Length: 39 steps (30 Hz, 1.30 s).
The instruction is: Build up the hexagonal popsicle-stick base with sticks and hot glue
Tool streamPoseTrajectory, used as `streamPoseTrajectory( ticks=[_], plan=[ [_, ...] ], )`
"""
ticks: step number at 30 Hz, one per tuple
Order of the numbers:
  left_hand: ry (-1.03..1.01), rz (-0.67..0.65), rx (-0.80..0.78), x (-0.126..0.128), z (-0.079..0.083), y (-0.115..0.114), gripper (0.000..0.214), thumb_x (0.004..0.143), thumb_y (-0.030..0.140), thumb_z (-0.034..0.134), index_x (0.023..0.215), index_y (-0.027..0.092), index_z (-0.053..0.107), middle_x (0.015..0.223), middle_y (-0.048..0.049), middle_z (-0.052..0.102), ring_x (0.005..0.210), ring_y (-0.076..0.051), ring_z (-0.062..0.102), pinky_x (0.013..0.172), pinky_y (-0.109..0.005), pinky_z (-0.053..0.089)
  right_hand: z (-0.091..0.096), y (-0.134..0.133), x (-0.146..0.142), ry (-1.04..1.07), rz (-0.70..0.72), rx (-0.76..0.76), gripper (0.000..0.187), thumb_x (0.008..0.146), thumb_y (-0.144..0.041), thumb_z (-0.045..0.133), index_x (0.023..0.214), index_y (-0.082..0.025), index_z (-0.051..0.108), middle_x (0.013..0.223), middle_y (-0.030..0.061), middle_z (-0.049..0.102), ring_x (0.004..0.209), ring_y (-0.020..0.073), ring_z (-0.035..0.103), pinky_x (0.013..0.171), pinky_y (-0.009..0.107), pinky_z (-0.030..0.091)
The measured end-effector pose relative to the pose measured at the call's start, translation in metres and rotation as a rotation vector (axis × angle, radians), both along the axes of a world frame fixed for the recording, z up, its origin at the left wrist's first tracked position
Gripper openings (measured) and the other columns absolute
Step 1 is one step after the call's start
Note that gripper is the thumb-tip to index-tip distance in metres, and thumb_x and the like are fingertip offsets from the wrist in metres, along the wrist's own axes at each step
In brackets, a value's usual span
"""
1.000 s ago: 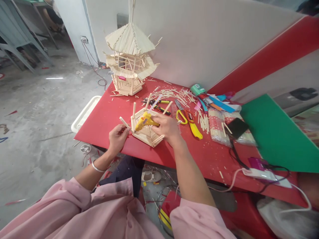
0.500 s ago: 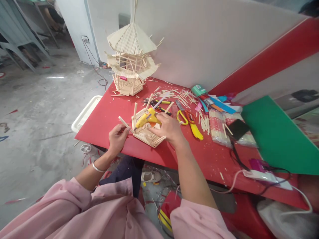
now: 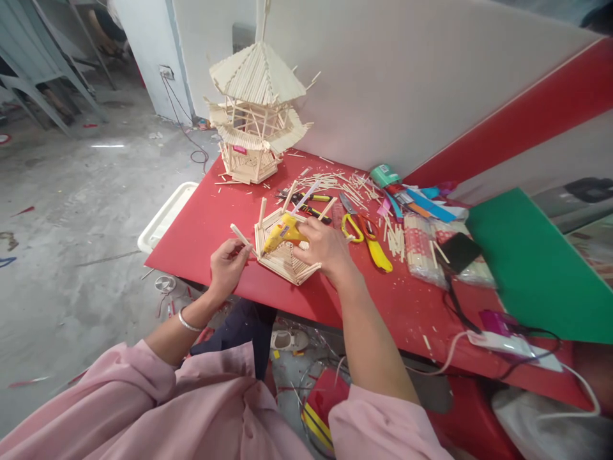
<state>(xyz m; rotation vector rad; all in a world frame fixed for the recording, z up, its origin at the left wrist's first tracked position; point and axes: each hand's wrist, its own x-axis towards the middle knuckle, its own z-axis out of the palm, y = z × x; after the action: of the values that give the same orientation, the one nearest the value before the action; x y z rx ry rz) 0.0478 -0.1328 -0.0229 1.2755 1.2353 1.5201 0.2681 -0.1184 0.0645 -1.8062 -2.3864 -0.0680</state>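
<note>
A small hexagonal base of wooden sticks (image 3: 286, 255) lies on the red table (image 3: 215, 220), with several sticks standing up from its corners. My right hand (image 3: 324, 249) is closed round a yellow glue gun (image 3: 282, 232) whose nozzle points down-left at the base's near left corner. My left hand (image 3: 226, 265) pinches a wooden stick (image 3: 241, 236) that leans against that same corner. A finished stick pagoda (image 3: 256, 115) stands at the table's far left.
Loose sticks (image 3: 335, 182), yellow-handled scissors (image 3: 364, 237), cutters, stick packets (image 3: 421, 252) and coloured paper lie to the right. A green board (image 3: 536, 268) leans at right. A white power strip and cables (image 3: 502, 342) rest near the front edge. A white tray (image 3: 163, 217) sits beside the table's left end.
The glue gun's nozzle has dipped back down to the base's left corner after lifting slightly. My left hand keeps its stick in place.
</note>
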Motion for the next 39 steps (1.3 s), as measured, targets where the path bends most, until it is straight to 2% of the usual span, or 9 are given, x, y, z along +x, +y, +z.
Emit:
streamPoseTrajectory(
  ticks=[8, 25, 39],
  plan=[
    [-0.017, -0.004, -0.003, 0.0001, -0.0003, 0.0001, 0.029, 0.079, 0.046, 0.077, 0.081, 0.018, 0.075, 0.073, -0.0018, 0.071, 0.061, -0.013, 0.064, 0.055, -0.023, 0.053, -0.0030, 0.0006, 0.0008, 0.037, 0.068, 0.038, 0.031, 0.082, -0.028, 0.064, 0.111, -0.023, 0.074, 0.101, 0.0067, 0.071, 0.080, 0.0223, 0.063, 0.060, 0.030, 0.035],
    [-0.018, -0.009, -0.006, 0.0005, -0.0014, 0.0004, 0.026, 0.079, 0.044, 0.077, 0.081, 0.018, 0.075, 0.072, -0.0016, 0.071, 0.060, -0.012, 0.064, 0.054, -0.023, 0.053, -0.0049, -0.0008, 0.0037, 0.011, 0.053, 0.085, 0.027, 0.082, -0.024, 0.061, 0.106, -0.023, 0.075, 0.098, 0.0067, 0.072, 0.077, 0.0219, 0.062, 0.058, 0.031, 0.031],
    [-0.002, 0.002, 0.002, 0.0000, -0.0024, 0.0013, 0.024, 0.079, 0.042, 0.076, 0.081, 0.018, 0.076, 0.071, -0.0015, 0.070, 0.059, -0.012, 0.061, 0.055, -0.022, 0.053, -0.0049, -0.0041, 0.0070, 0.006, 0.070, 0.094, 0.027, 0.081, -0.023, 0.062, 0.105, -0.021, 0.075, 0.097, 0.0069, 0.072, 0.077, 0.0219, 0.063, 0.060, 0.031, 0.034]
  ],
)
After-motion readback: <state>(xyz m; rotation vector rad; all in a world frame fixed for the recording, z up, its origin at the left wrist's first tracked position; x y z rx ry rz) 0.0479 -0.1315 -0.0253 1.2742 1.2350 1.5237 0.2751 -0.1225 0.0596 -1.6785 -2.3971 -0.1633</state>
